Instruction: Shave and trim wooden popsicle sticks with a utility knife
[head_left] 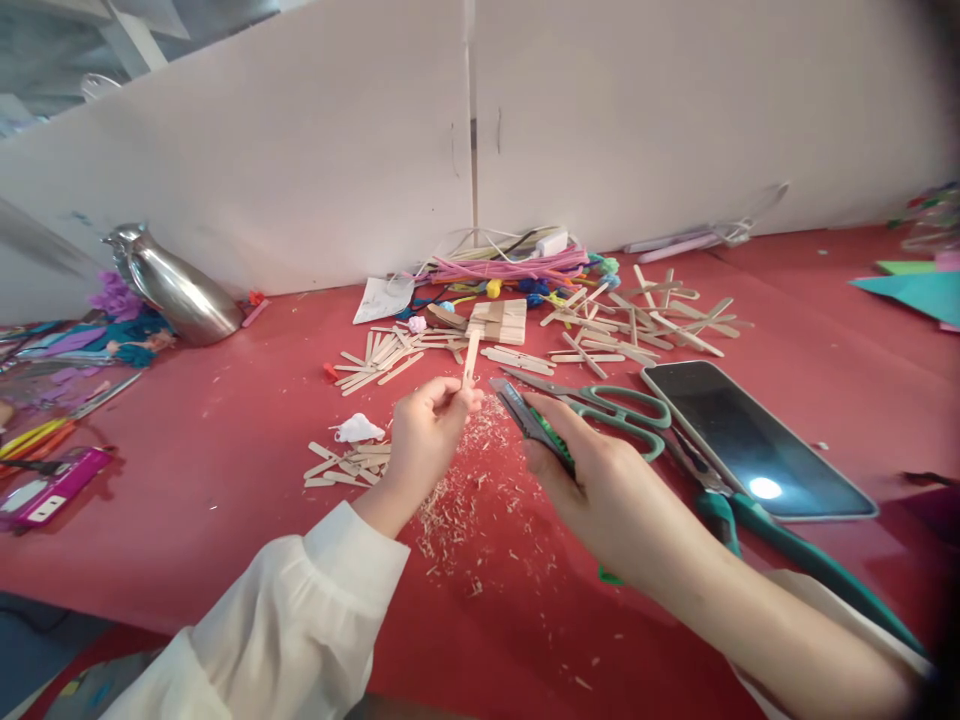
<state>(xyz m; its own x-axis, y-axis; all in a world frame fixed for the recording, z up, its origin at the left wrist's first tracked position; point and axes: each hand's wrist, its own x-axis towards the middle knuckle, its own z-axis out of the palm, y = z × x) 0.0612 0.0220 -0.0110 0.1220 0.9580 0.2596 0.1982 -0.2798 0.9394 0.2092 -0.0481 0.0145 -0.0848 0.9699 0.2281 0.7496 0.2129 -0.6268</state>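
My left hand (pixel 429 435) pinches a wooden craft stick (pixel 471 358) near its lower end, the stick pointing up and away. Wrapped in my right hand (pixel 589 470) is a green utility knife (pixel 536 425), its blade angled toward the stick but apart from it. Wood shavings (pixel 457 500) lie scattered on the red tabletop (pixel 247 450) below both hands. Beyond my right hand rest green-handled scissors (pixel 622 408), partly under the knife side. Craft sticks (pixel 349 465) and a crumpled white scrap (pixel 358 428) lie left of my left hand.
A smartphone (pixel 757 435) and green-handled pliers (pixel 772 525) lie at right. Loose craft sticks (pixel 660 315), a stick bundle (pixel 499 322) and pink pipe cleaners (pixel 510 266) sit toward the white partition (pixel 300 130). A metal jug (pixel 180 290) and a magenta power strip (pixel 64 485) are left.
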